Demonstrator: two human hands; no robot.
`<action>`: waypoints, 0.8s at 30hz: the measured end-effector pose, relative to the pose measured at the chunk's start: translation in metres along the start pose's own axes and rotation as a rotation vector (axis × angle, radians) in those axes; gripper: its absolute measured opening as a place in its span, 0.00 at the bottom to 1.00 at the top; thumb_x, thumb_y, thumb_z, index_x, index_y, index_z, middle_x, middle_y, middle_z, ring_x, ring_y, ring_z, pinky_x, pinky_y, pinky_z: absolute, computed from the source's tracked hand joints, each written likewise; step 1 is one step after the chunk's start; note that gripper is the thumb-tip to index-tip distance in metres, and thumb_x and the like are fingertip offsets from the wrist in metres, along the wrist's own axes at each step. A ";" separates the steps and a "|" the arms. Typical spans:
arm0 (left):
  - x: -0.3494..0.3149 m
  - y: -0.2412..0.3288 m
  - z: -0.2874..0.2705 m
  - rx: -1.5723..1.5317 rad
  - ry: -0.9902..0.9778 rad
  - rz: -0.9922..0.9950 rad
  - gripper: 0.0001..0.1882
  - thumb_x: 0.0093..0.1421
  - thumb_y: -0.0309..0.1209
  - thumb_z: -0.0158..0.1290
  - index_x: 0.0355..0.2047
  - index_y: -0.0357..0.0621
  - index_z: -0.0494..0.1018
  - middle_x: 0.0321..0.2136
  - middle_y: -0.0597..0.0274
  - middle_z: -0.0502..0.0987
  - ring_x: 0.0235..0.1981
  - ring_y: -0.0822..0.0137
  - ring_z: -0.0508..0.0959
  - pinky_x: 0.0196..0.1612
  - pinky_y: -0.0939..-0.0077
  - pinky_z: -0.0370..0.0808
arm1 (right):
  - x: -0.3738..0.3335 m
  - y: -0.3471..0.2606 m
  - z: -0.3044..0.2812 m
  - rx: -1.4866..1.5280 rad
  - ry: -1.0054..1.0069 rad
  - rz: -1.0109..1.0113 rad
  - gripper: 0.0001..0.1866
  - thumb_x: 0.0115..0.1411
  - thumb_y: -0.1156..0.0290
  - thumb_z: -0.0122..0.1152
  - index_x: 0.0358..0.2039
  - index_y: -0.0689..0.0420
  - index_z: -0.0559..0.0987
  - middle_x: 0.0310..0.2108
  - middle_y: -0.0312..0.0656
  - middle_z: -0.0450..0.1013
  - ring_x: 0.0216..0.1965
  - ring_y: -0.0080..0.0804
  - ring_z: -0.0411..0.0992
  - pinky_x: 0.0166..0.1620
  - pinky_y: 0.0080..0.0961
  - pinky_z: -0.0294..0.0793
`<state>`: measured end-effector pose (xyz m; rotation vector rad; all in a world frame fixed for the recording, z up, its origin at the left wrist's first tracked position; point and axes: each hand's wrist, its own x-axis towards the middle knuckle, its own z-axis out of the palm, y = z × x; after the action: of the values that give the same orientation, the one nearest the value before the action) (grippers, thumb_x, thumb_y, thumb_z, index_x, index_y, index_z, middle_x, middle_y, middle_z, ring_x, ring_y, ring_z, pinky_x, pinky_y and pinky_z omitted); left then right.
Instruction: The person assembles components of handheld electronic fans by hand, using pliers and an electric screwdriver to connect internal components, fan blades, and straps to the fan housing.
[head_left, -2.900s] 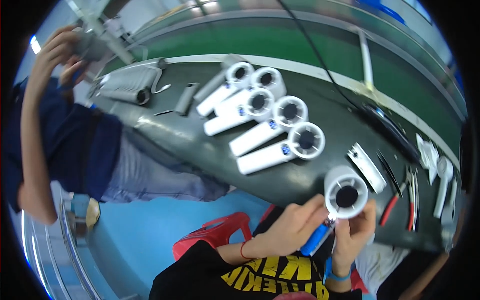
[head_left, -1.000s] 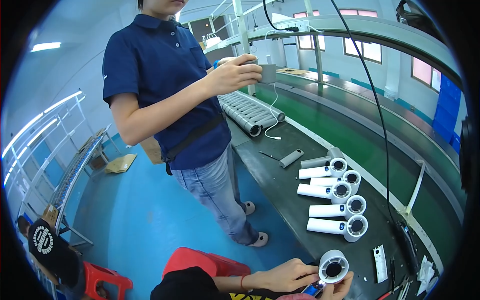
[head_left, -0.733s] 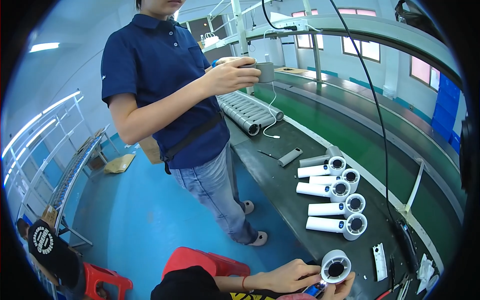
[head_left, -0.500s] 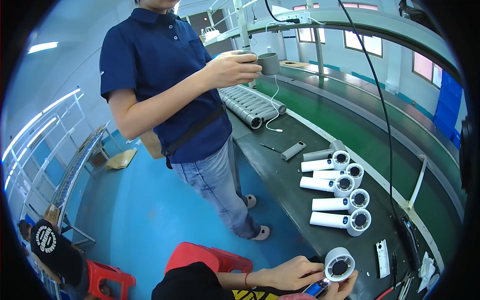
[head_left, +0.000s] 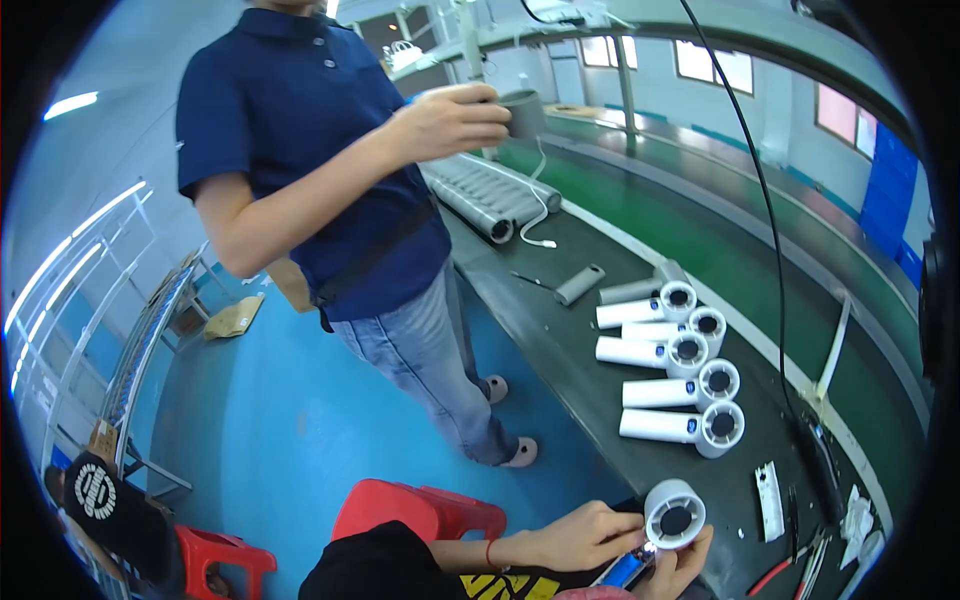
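Observation:
At the lower edge, both my hands hold a handheld fan (head_left: 697,489) with a round white head and dark hub. My left hand (head_left: 585,535), red string at the wrist, comes from the left, its fingers closed at the fan's side below the head. Against the fan's other side press the fingers of my right hand (head_left: 682,566). Between the hands shows a blue cylinder (head_left: 625,571), like a battery cell, with a small bright spot above it. The lower part of the fan is out of frame or hidden.
Several white handheld fans (head_left: 660,425) lie on the dark worktable. Near them are a white shell piece (head_left: 769,502), red-handled pliers (head_left: 772,576) and a hanging black cable (head_left: 770,230). A standing co-worker (head_left: 320,160) holds a grey ring-shaped part (head_left: 523,114). Beside me stands a red stool (head_left: 400,508).
The view has shifted slightly. My hands keep hold of the fan, whose head tilts a little more upward. The co-worker's hand and grey part appear a little further left.

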<state>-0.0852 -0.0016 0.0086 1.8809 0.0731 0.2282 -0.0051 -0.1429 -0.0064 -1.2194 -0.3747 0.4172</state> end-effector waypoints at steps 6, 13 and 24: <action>-0.001 0.002 -0.028 -0.022 0.138 -0.152 0.11 0.64 0.30 0.49 0.39 0.34 0.75 0.23 0.58 0.78 0.23 0.74 0.78 0.27 0.77 0.72 | 0.016 -0.016 0.016 -0.081 -0.099 -0.064 0.14 0.58 0.67 0.57 0.39 0.62 0.68 0.23 0.33 0.62 0.21 0.17 0.60 0.25 0.13 0.58; 0.015 0.001 -0.059 -0.288 0.424 -0.209 0.16 0.69 0.35 0.42 0.38 0.34 0.73 0.23 0.68 0.75 0.24 0.81 0.73 0.26 0.84 0.71 | 0.036 -0.016 0.026 -0.143 -0.293 0.093 0.18 0.58 0.78 0.54 0.50 0.63 0.69 0.26 0.34 0.69 0.27 0.18 0.66 0.33 0.16 0.66; 0.024 -0.004 -0.022 -0.089 0.208 -0.065 0.17 0.69 0.38 0.43 0.41 0.35 0.73 0.23 0.57 0.76 0.26 0.77 0.70 0.32 0.74 0.71 | 0.067 0.018 -0.009 -0.423 -0.416 -0.107 0.25 0.64 0.51 0.45 0.48 0.61 0.70 0.22 0.42 0.73 0.23 0.23 0.70 0.27 0.20 0.68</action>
<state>-0.0655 0.0241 0.0142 1.7582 0.2615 0.3762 0.0555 -0.1110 -0.0227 -1.5130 -0.9164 0.5153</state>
